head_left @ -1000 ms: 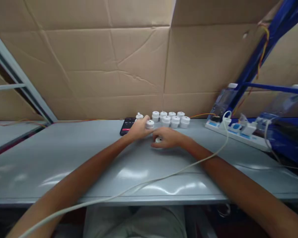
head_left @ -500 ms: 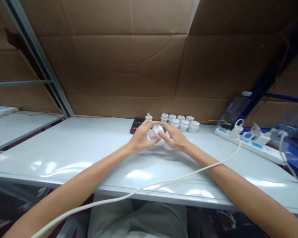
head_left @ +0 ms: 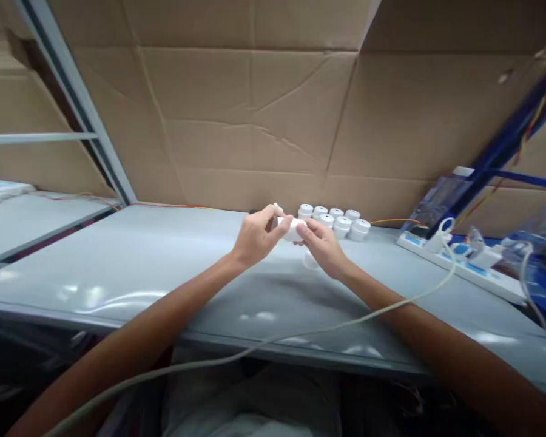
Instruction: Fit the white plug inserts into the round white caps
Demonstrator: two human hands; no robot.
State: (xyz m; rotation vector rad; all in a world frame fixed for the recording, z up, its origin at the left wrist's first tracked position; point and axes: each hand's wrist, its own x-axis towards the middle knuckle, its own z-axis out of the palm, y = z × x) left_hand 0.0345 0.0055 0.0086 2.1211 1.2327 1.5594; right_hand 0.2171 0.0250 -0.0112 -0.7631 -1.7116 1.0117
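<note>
Between my two hands, above the back half of the table, is a small white round plastic container (head_left: 293, 230). My left hand (head_left: 257, 235) is closed on its left side, thumb along the front. On its right side my right hand (head_left: 321, 243) grips it with the thumb and fingers. Another white piece (head_left: 310, 261) stands on the table just below my right hand, partly covered by it. Right of my hands, several white lidded round containers (head_left: 342, 226) stand in two rows. A small white part (head_left: 277, 207) shows behind my left hand's fingers.
A pale cable (head_left: 300, 335) runs across in front of me, over my right forearm. At the right lies a white power strip (head_left: 464, 267) with plugs in it. Cardboard (head_left: 255, 121) walls the back. A metal shelf post (head_left: 77, 103) rises at the left.
The container in my hands has turned to lie more sideways, and both hands have shifted their grip around it. The view has tilted slightly. The phone behind my left hand is now hidden.
</note>
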